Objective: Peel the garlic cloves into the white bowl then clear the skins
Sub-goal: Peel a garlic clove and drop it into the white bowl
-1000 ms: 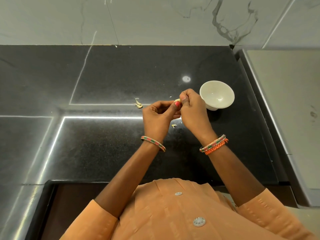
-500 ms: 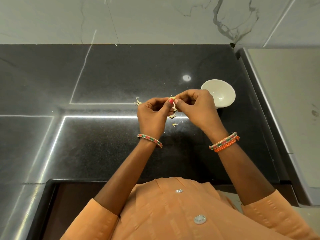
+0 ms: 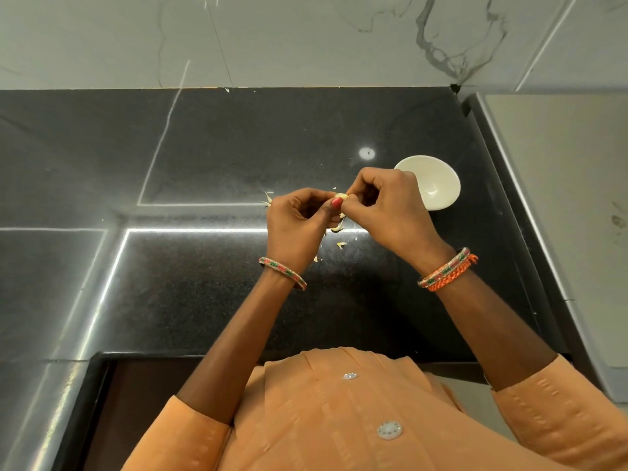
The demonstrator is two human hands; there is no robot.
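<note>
A small pale garlic clove (image 3: 341,197) is pinched between my two hands above the black counter. My left hand (image 3: 299,226) holds it with curled fingers and thumb. My right hand (image 3: 387,212) pinches it from the right side. A strip of skin (image 3: 338,226) hangs below the clove between the hands. The white bowl (image 3: 435,188) stands just right of my right hand, and no clove shows in the part I can see. Loose skins lie on the counter: some (image 3: 268,200) left of my left hand, a scrap (image 3: 341,245) under the hands.
The black granite counter (image 3: 238,147) meets a white marble wall (image 3: 306,39) at the back. A raised grey surface (image 3: 560,198) borders the counter on the right. The counter's front edge runs close to my orange top.
Both hands have shifted slightly left, away from the bowl's rim, still working the clove. More of the bowl's inside shows now.
</note>
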